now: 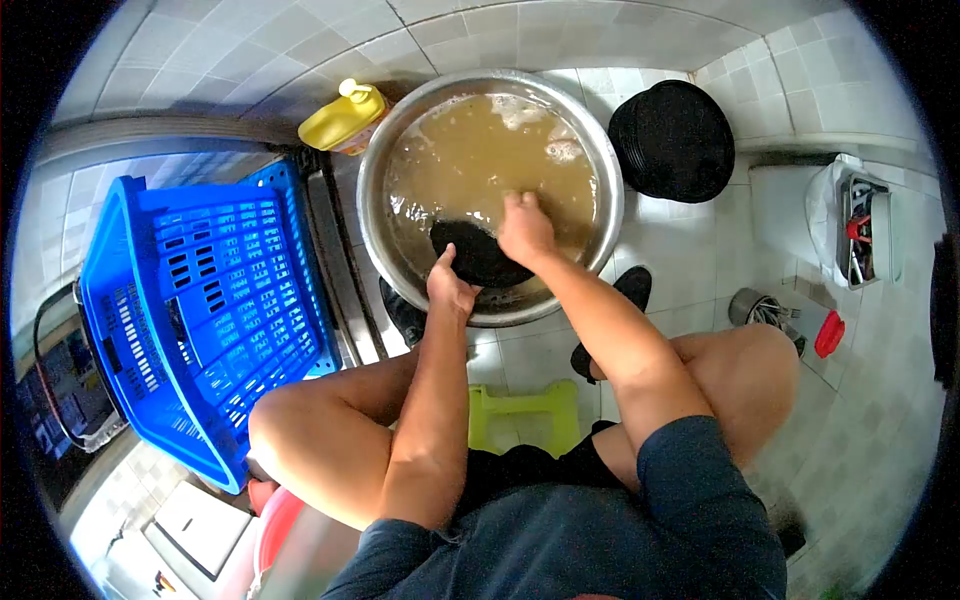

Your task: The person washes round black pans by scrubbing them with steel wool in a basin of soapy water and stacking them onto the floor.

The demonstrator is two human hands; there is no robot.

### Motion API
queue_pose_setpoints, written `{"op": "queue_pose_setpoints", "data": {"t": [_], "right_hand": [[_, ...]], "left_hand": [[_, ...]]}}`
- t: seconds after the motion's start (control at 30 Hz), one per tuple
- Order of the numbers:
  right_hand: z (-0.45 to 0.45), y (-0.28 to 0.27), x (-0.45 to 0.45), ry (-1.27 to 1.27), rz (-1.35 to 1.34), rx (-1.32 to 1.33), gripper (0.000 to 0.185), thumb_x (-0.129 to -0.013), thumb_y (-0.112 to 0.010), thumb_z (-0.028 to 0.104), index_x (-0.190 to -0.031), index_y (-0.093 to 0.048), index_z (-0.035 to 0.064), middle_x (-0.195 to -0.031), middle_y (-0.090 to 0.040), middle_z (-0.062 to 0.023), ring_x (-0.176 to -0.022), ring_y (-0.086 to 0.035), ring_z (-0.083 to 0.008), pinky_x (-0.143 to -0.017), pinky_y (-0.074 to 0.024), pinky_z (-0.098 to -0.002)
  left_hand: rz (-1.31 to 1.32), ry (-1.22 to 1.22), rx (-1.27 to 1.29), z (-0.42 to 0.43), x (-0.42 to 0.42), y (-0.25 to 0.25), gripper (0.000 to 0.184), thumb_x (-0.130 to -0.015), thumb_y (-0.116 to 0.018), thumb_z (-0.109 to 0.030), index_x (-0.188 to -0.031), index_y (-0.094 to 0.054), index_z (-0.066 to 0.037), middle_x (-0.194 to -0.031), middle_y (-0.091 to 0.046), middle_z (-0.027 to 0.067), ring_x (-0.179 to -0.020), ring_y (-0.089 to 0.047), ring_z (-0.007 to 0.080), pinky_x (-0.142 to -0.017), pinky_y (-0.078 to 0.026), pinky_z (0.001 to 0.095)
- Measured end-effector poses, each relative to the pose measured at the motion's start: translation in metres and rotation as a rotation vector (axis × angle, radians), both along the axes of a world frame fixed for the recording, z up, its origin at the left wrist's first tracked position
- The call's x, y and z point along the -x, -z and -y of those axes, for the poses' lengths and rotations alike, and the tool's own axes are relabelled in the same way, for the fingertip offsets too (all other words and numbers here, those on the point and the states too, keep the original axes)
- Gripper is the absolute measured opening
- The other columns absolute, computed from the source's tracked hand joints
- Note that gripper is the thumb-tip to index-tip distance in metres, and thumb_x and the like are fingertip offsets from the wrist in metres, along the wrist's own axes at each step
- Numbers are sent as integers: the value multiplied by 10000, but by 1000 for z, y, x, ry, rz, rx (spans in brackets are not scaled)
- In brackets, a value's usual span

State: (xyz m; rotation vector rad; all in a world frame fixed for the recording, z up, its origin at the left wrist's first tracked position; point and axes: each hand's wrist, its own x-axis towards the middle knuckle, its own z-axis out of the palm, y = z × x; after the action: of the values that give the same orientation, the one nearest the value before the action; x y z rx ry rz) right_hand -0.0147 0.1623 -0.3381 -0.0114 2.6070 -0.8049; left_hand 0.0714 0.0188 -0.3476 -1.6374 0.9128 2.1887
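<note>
A large round metal basin [368,215] holds cloudy brown water with some foam. My left hand [453,284] grips the near edge of a black plate [480,256], thumb on top, with the plate tilted and partly in the water. Just right of the plate, my right hand [526,232] is closed with its fingers curled down at the water. Whatever it may hold is hidden beneath it. A pale, soft-looking thing [564,150] shows among the foam at the basin's far right.
Beyond the basin's right rim stands a stack of black plates [672,140]. A yellow pump bottle [345,118] is at its upper left. A blue plastic basket [215,290] leans at left. Right, a metal cup with utensils [758,308] sits near a red-ended object [829,334]. A green stool [525,405] is below.
</note>
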Motion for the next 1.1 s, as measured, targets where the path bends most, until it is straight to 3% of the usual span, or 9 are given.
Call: {"op": "queue_pose_setpoints", "data": {"t": [0.2, 0.33, 0.5, 0.77, 0.83, 0.87, 1.0, 1.07, 1.1], "right_hand": [[21, -36, -40, -256, -44, 304, 181, -834, -650, 125, -987, -585, 54, -1030, -562, -215, -884, -626, -446, -759, -530, -527], [-5, -42, -55, -283, -51, 236, 195, -825, -627, 107, -995, -579, 22, -1027, -562, -246, -908, -625, -460, -758, -531, -547], [-42, -14, -38, -8, -6, -36, 296, -803, -601, 52, -1088, -580, -25, -1110, -560, -285, -951, -635, -467, -822, -546, -529], [-24, -33, -36, -102, -51, 386, 183, -859, -602, 115, -1015, -567, 26, -1086, -571, -237, -947, -614, -427, -837, -515, -499], [-33, -22, -27, 30, -69, 211, 194, -862, -568, 84, -1044, -570, 19, -1067, -584, -253, -937, -619, -459, -821, -514, -544], [-37, -23, -22, 108, -45, 154, 190, -865, -557, 65, -1050, -556, 19, -1086, -572, -246, -957, -610, -459, -841, -510, -538], [-10, -53, -13, 42, -62, 314, 204, -850, -560, 75, -1044, -542, 18, -1094, -570, -256, -919, -609, -482, -784, -505, -571], [12, -69, -14, -40, -200, 517, 191, -853, -592, 108, -1029, -540, 56, -1042, -582, -218, -860, -613, -461, -735, -511, -532], [16, -82, -13, -81, -279, 603, 174, -854, -592, 103, -1014, -540, 62, -1027, -586, -209, -847, -613, -453, -729, -510, -531]], "left_hand": [[-294, -202, -187, -2, 0, -8, 521, -1027, -349, -488, -1360, -541, -136, -1335, -607, 80, -1222, -573, 289, -1011, -461, 516], [-218, -137, -156, -7, -1, -18, 461, -1012, -389, -383, -1311, -559, -76, -1296, -631, 128, -1184, -598, 321, -1040, -438, 519], [-157, -34, -177, -11, -6, -13, 423, -809, -598, -145, -1224, -589, -64, -1182, -653, 126, -1118, -603, 356, -947, -471, 567], [-42, 266, 12, -7, 4, -26, 233, -710, -630, -51, -942, -609, -41, -916, -619, 104, -761, -575, 278, -643, -466, 436], [98, 296, 116, -20, 8, -69, 140, -700, -646, -12, -828, -588, -20, -816, -593, 92, -608, -526, 247, -548, -463, 394], [-14, 234, 100, -12, -3, -46, 133, -685, -634, 38, -797, -583, -11, -812, -596, 93, -616, -548, 260, -551, -464, 409], [-22, 405, 332, -39, 8, -134, 215, -754, -600, -26, -962, -647, 4, -873, -573, 101, -645, -498, 241, -525, -388, 379], [-15, 294, 334, -36, 11, -140, 142, -682, -618, 77, -785, -608, -21, -765, -604, 89, -660, -596, 279, -558, -457, 429], [-17, 353, 296, -10, 4, -111, 224, -671, -618, 101, -861, -607, -16, -813, -626, 106, -695, -605, 294, -575, -464, 449]]}}
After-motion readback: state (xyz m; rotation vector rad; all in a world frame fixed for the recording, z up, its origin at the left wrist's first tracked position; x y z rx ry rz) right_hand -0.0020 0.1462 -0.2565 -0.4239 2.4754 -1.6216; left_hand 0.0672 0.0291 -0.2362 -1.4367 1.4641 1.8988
